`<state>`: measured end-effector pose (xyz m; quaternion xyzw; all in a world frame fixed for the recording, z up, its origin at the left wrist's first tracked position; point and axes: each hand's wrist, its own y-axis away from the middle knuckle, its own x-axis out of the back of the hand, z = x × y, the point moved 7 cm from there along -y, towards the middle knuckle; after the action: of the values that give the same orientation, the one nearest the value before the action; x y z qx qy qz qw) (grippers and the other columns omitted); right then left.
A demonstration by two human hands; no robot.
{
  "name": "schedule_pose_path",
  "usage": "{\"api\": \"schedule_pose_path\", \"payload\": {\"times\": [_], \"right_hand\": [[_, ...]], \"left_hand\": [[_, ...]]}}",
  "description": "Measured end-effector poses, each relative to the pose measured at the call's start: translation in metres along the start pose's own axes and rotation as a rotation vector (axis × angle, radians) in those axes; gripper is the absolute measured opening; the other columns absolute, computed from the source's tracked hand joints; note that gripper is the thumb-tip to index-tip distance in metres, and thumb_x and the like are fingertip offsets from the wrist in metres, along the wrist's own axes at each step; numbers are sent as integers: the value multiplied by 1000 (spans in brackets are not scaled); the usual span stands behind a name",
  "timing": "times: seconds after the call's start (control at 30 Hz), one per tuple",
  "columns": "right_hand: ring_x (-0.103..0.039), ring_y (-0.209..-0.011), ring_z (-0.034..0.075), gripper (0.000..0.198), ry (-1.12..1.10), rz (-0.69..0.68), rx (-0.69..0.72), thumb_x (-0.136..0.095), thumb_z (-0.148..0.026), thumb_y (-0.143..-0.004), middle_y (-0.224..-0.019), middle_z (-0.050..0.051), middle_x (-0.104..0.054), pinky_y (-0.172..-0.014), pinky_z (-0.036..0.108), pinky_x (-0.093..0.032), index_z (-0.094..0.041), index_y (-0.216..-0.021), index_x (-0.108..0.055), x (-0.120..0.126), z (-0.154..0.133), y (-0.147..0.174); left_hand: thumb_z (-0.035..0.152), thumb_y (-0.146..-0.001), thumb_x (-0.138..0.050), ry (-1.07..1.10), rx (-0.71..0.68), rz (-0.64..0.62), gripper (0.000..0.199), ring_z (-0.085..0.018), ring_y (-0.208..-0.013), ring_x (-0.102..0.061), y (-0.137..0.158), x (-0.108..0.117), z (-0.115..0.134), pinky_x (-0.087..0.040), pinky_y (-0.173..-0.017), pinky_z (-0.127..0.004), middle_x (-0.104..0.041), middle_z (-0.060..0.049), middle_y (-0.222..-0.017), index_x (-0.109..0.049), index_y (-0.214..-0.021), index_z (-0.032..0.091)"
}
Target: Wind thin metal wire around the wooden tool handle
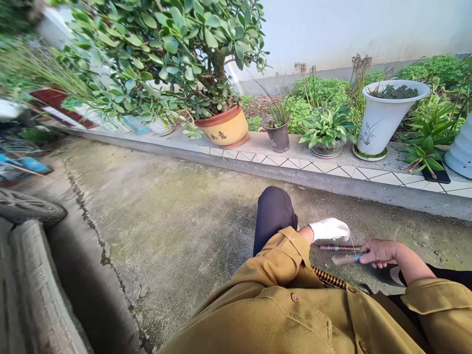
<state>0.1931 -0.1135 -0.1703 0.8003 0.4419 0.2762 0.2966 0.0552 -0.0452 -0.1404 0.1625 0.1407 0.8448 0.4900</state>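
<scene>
My left hand (pixel 330 229), in a white glove, is closed on one end of a thin pale string (pixel 352 246). The string runs taut down to a blue-grey wrapping (pixel 357 257) around a pale wooden stick (pixel 342 260). My bare right hand (pixel 379 251) grips this stick just beside the wrapping, thumb on top. A thinner reddish-brown stick (pixel 326 247), also wrapped with cord near its middle, lies just beyond it, partly behind my right hand. Whether the two sticks are joined is hidden by the hand.
A low tiled ledge (pixel 306 164) carries a yellow pot (pixel 224 129), a small dark pot (pixel 277 135), a glass bowl plant (pixel 328 142), a tall white planter (pixel 383 118) and a black phone (pixel 437 175). Concrete ground (pixel 165 221) spreads left towards a wheel (pixel 31 205).
</scene>
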Motion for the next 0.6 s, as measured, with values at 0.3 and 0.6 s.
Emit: {"api": "schedule_pose_path", "payload": {"times": [0.3, 0.6], "right_hand": [[-48, -53, 11, 52, -828, 831, 368, -71, -66, -72, -67, -1, -55, -49, 26, -42, -18, -92, -64, 87, -7, 57], [-62, -61, 22, 39, 75, 911, -211, -54, -54, -85, -66, 8, -68, -56, 32, -43, -19, -84, -70, 93, 32, 26]], "left_hand": [[31, -92, -51, 152, -106, 24, 22, -6, -55, -46, -12, 1, -12, -37, -56, -19, -53, 3, -65, -66, -87, 16], [39, -85, -66, 39, 12, -93, 25, -10, -60, -48, 3, -14, -6, -41, -60, -25, -61, -5, -72, -72, -84, 15]]}}
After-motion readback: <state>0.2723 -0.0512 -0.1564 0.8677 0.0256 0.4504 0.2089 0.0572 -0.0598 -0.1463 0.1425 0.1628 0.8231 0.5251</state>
